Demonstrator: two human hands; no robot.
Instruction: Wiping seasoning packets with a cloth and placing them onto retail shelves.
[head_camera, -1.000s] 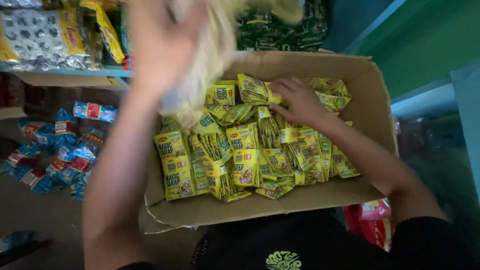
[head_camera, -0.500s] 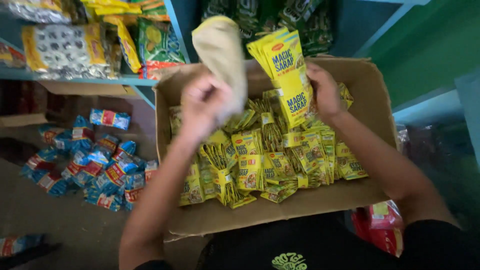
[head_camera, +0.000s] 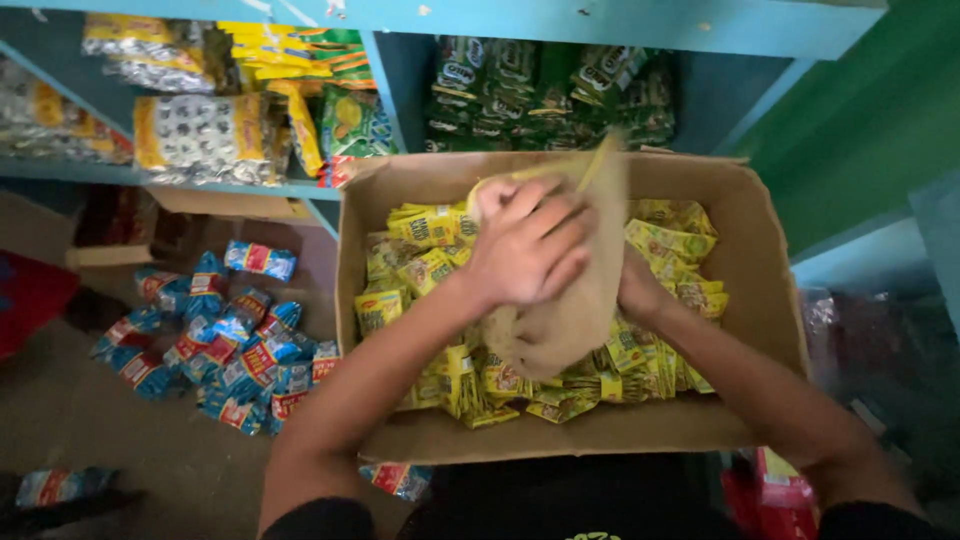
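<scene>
This was a small shop or its stockroom. Blue-painted shelves (head_camera: 200, 185) ran across the top of the frame, stacked with many identical goods: silvery and yellow snack bags (head_camera: 195, 130) at upper left and dark green sachets (head_camera: 540, 85) at top centre. An open cardboard box (head_camera: 770, 290) in the middle held dozens of matching yellow packets (head_camera: 420, 225). A heap of blue and red packets (head_camera: 235, 340) lay on the bare floor (head_camera: 90, 420) at lower left.
</scene>
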